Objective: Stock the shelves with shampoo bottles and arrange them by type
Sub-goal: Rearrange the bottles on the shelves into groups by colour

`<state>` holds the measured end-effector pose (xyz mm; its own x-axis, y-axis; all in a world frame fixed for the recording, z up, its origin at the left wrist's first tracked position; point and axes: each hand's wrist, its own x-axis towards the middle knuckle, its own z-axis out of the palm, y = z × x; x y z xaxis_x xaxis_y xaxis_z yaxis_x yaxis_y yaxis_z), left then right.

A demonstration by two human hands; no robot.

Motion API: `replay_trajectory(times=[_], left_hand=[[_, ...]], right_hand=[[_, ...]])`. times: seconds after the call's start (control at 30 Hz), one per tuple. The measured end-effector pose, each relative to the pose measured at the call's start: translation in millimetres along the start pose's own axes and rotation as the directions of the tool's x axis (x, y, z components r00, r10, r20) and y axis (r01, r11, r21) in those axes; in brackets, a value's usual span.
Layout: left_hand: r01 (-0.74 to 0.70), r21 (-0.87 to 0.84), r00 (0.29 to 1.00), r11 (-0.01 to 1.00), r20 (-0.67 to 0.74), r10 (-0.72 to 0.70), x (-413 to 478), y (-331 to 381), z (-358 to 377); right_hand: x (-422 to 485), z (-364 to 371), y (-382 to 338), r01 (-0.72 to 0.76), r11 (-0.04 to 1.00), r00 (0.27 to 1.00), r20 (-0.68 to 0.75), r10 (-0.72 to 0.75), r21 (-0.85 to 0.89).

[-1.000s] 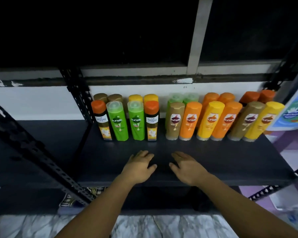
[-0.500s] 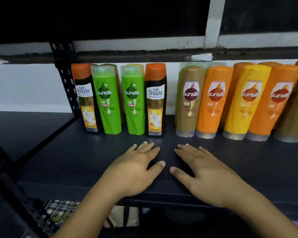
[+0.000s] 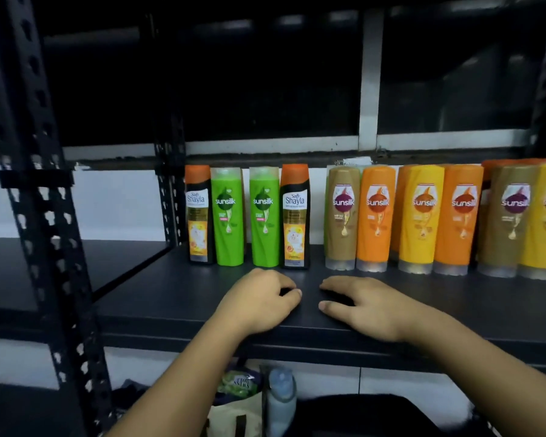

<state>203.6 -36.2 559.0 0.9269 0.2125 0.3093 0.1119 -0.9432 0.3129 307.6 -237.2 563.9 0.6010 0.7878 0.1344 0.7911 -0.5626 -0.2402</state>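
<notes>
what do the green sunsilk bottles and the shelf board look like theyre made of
Green Sunsilk bottles: likely glossy plastic, with soft highlights on the sides and translucent pale caps. Shelf board: dark and matte, with hardly any reflection; it could be painted metal or laminated board, the picture cannot settle which.

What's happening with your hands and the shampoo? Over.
Left hand and right hand empty, resting on shelf. Bottles upright in back row. Nothing blocking.

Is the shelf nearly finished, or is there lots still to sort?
Mostly stocked: a row of bottles lines the shelf. Nothing is in hand; the left hand and right hand rest empty on it. Left: the two Shayla bottles stand split by two green Sunsilk bottles.
</notes>
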Motion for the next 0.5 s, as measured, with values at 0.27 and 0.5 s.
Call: replay_trajectory(times=[0.27,0.5], left_hand=[[-0.117,0.046,0.965,0.992,0.239,0.103,-27.9,-13.1,-31.2],[0.054,0.012,0.975,0.998,0.214,-0.055,-67.5,-88.3,-72.5]], right_hand=[[-6.5,-4.1,-6.4,0.064,0.995,0.997,0.046,-0.060,-0.079],[20.4,2.1,-54.8,0.078,0.996,0.984,0.157,-0.084,0.045]])
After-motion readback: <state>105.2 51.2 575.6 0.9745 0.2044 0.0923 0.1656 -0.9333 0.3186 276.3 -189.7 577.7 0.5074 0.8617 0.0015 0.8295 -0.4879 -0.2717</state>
